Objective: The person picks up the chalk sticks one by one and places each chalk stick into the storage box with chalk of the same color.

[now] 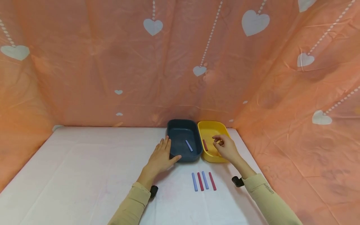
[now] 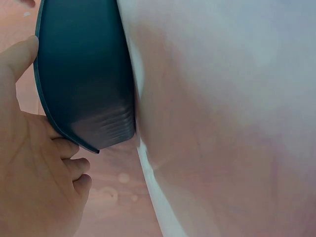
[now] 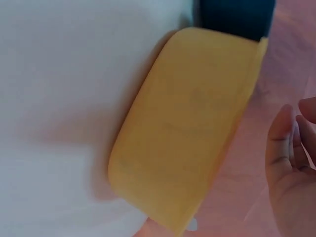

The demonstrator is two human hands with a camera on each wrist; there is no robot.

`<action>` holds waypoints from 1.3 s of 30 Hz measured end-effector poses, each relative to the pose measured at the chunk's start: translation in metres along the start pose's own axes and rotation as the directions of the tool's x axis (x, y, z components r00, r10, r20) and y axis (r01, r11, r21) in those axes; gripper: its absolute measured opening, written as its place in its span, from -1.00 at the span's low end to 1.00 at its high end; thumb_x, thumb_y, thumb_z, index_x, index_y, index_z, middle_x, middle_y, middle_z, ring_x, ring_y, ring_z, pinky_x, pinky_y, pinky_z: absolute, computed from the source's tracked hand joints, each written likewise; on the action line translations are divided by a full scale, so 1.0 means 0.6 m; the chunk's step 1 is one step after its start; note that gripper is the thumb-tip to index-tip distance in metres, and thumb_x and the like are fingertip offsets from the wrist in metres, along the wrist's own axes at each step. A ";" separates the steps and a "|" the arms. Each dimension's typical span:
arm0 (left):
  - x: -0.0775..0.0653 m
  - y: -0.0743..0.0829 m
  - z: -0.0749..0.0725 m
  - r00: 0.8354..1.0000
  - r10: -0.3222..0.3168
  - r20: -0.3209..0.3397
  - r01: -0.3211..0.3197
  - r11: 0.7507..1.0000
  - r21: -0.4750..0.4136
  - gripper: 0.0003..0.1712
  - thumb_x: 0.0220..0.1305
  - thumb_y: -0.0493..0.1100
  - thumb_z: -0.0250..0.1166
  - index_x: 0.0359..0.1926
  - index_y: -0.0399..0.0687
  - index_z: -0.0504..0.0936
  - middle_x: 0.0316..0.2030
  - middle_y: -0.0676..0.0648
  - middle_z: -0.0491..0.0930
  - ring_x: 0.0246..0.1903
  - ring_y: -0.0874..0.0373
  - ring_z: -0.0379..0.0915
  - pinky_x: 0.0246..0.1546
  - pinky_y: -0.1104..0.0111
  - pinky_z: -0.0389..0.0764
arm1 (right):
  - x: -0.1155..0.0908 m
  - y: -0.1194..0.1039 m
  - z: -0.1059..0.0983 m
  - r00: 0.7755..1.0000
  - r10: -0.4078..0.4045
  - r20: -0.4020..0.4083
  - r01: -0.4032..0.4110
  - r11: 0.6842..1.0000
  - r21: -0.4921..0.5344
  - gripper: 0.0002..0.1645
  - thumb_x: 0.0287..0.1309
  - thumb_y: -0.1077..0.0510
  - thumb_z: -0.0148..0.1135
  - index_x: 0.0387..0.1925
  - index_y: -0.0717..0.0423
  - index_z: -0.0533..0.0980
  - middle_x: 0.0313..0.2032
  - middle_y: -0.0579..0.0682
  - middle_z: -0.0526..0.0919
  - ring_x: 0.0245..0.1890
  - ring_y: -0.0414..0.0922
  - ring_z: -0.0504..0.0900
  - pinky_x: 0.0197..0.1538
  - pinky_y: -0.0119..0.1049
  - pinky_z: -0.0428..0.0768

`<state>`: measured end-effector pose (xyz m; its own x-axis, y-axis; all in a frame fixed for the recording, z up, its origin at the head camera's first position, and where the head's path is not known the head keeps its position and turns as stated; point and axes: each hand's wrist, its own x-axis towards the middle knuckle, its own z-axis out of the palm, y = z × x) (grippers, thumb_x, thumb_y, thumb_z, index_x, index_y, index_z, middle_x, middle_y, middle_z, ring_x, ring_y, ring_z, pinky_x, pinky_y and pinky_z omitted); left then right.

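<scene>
My left hand (image 1: 160, 158) lies with fairly straight fingers along the left side of a dark blue box (image 1: 172, 150), its thumb at the front rim. In the left wrist view the fingertips touch the rim of that box (image 2: 89, 74). A light blue chalk-like stick (image 1: 189, 146) lies inside it. Over the yellow box (image 1: 215, 158) hovers my right hand (image 1: 227, 149), fingers loosely bent and holding nothing. Just left of those fingers, a red stick (image 1: 205, 145) rests in the yellow box. The right wrist view shows the same hand (image 3: 294, 168) above the box's rim.
On the white table (image 1: 92, 172), in front of the boxes, two light blue sticks (image 1: 194, 182) and two red sticks (image 1: 200, 181) lie in an alternating row. The boxes stand side by side against an orange curtain (image 1: 135, 78) with white hearts, which also closes off both sides.
</scene>
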<state>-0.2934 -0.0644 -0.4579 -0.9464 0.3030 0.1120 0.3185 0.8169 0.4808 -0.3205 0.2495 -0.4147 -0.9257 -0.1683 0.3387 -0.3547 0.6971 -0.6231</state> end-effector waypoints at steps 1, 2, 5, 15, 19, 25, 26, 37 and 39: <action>0.000 0.001 0.000 1.000 -0.002 0.003 0.002 1.000 -0.003 0.16 0.43 0.37 0.20 0.63 -0.35 -0.04 0.65 -0.26 -0.16 0.63 -0.21 -0.25 0.59 -0.02 -0.08 | -0.007 -0.002 -0.002 1.000 -0.004 -0.011 0.004 1.000 0.003 -0.70 0.29 0.36 0.33 0.04 0.34 0.63 -0.19 0.16 0.65 -0.32 -0.04 0.59 -0.31 -0.42 0.56; -0.001 0.001 0.000 1.000 -0.003 0.005 0.003 1.000 -0.006 0.16 0.43 0.37 0.20 0.63 -0.35 -0.04 0.65 -0.26 -0.16 0.63 -0.21 -0.26 0.59 -0.02 -0.09 | -0.015 -0.005 -0.004 1.000 -0.007 -0.016 0.007 1.000 0.016 -0.70 0.28 0.37 0.33 0.04 0.33 0.63 -0.20 0.15 0.65 -0.32 -0.05 0.60 -0.34 -0.43 0.58; -0.001 0.001 0.000 1.000 -0.007 0.008 0.007 1.000 -0.004 0.16 0.43 0.37 0.19 0.63 -0.34 -0.04 0.65 -0.26 -0.17 0.63 -0.20 -0.28 0.60 -0.02 -0.10 | -0.036 -0.012 -0.008 1.000 -0.010 -0.026 0.011 0.999 0.032 -0.72 0.28 0.37 0.33 0.02 0.30 0.64 -0.21 0.12 0.64 -0.31 -0.06 0.61 -0.34 -0.45 0.60; -0.002 -0.001 0.000 1.000 0.008 -0.003 -0.008 1.000 -0.003 0.15 0.44 0.36 0.19 0.62 -0.37 -0.03 0.65 -0.28 -0.15 0.63 -0.22 -0.26 0.59 -0.03 -0.07 | -0.102 -0.010 0.009 0.999 -0.029 0.019 0.028 0.998 0.052 -0.69 0.22 0.40 0.39 0.01 0.25 0.65 -0.20 0.02 0.63 -0.23 -0.09 0.60 -0.14 -0.44 0.65; -0.001 -0.001 0.000 1.000 0.009 -0.002 -0.009 1.000 -0.004 0.15 0.44 0.36 0.19 0.62 -0.37 -0.03 0.65 -0.28 -0.16 0.63 -0.22 -0.25 0.59 -0.04 -0.07 | -0.121 -0.005 0.021 0.997 -0.053 0.056 0.051 0.998 0.046 -0.69 0.17 0.42 0.41 -0.02 0.30 0.65 -0.22 0.00 0.63 -0.27 -0.14 0.56 -0.15 -0.41 0.66; -0.001 -0.001 0.001 1.000 0.012 -0.011 -0.012 1.000 0.006 0.15 0.44 0.36 0.19 0.62 -0.37 -0.02 0.65 -0.28 -0.15 0.62 -0.23 -0.22 0.59 -0.04 -0.04 | -0.135 0.003 0.032 0.989 0.001 0.149 -0.004 1.000 0.018 -0.71 0.20 0.37 0.40 -0.02 0.29 0.65 -0.26 -0.07 0.60 -0.35 -0.23 0.52 -0.22 -0.42 0.62; -0.001 -0.001 0.001 1.000 0.013 -0.009 -0.013 1.000 0.005 0.15 0.43 0.36 0.19 0.62 -0.37 -0.02 0.65 -0.28 -0.14 0.62 -0.23 -0.23 0.59 -0.04 -0.04 | -0.137 0.005 0.033 0.986 0.013 0.167 -0.014 1.000 0.005 -0.71 0.21 0.36 0.39 -0.02 0.29 0.65 -0.27 -0.08 0.60 -0.36 -0.24 0.51 -0.24 -0.43 0.61; 0.002 -0.004 0.002 1.000 0.013 -0.009 -0.013 1.000 0.017 0.15 0.44 0.38 0.18 0.62 -0.36 -0.02 0.65 -0.28 -0.15 0.62 -0.23 -0.23 0.59 -0.03 -0.05 | -0.152 0.000 0.046 0.953 0.073 0.295 -0.061 0.997 -0.049 -0.76 0.23 0.27 0.42 -0.06 0.18 0.65 -0.33 -0.12 0.54 -0.42 -0.22 0.45 -0.35 -0.42 0.50; 0.002 -0.004 0.003 1.000 0.014 -0.008 -0.014 1.000 0.012 0.15 0.43 0.37 0.18 0.62 -0.36 -0.02 0.65 -0.28 -0.15 0.62 -0.23 -0.24 0.59 -0.04 -0.05 | -0.154 -0.001 0.049 0.945 0.092 0.315 -0.074 0.995 -0.066 -0.75 0.21 0.28 0.43 -0.07 0.17 0.65 -0.33 -0.11 0.52 -0.42 -0.21 0.44 -0.34 -0.42 0.50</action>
<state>-0.2948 -0.0649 -0.4605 -0.9421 0.3109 0.1257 0.3326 0.8184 0.4686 -0.2384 0.2445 -0.4665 -0.9483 -0.3146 0.0409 -0.2754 0.7523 -0.5985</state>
